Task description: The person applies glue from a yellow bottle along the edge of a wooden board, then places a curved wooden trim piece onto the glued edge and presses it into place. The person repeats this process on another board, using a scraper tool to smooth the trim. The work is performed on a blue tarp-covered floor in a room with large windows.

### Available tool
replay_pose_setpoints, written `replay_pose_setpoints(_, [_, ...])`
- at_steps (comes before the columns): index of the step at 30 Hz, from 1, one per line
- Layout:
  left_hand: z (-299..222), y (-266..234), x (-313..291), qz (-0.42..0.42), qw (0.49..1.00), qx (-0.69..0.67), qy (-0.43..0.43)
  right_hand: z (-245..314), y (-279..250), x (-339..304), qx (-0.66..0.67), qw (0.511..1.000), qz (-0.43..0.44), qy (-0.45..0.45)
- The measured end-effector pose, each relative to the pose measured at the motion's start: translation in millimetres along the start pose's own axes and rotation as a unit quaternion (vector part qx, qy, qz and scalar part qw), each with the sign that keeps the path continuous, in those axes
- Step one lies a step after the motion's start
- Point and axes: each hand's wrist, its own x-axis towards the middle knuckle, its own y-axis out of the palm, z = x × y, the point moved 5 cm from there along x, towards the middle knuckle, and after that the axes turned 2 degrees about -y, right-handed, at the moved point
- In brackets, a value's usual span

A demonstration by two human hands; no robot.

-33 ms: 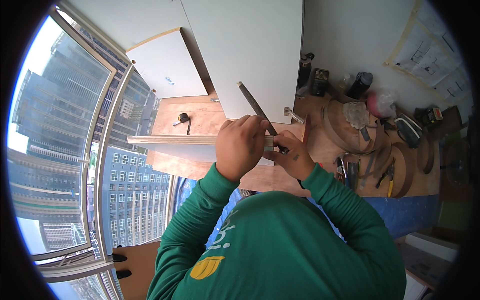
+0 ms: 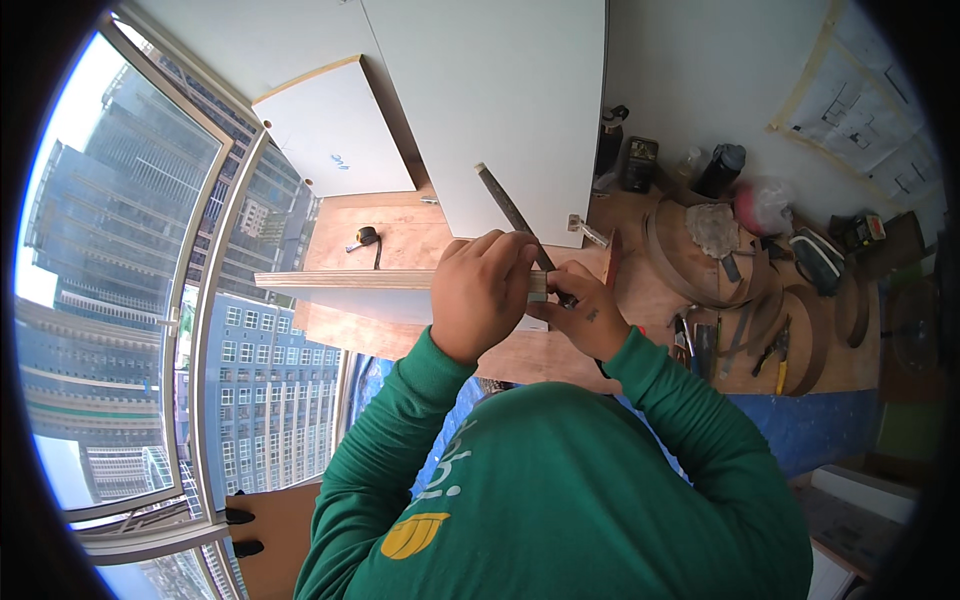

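A white-faced plywood panel [image 2: 345, 283] stands on edge in front of me, its layered edge facing up. My left hand [image 2: 482, 292] is closed over it near its right end, thumb and fingertips beside a long, narrow dark bar [image 2: 512, 214]. The bar looks like a file, though its kind is not certain; it slants up and away to a pale tip. At the panel's right end my right hand [image 2: 588, 312] is closed in a pinch around the bar's lower part. Its other fingertips are hidden behind the panel corner.
A tape measure [image 2: 367, 237] lies beyond the panel on the wooden workbench [image 2: 345, 215]. White panels [image 2: 500, 110] lean at the back. Coils of brown edging strip [image 2: 655, 250], hand tools [image 2: 782, 365] and a clothes iron [image 2: 817, 258] are at right. Windows [image 2: 140, 290] line the left.
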Motion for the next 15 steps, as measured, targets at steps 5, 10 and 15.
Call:
replay_pose_setpoints(5, [-12, -8, 4, 0.015, 0.992, -0.05, 0.117, -15, 1, 9, 0.028, 0.999, -0.023, -0.038])
replay_pose_setpoints(10, [-5, -8, -1, 0.042, 0.995, -0.041, 0.077, -19, 2, 9, 0.02, 1.0, 0.009, -0.015])
replay_pose_setpoints(15, [7, -16, -7, 0.018, 0.996, -0.009, 0.09, 9, -13, 5, -0.011, 0.999, 0.001, -0.035])
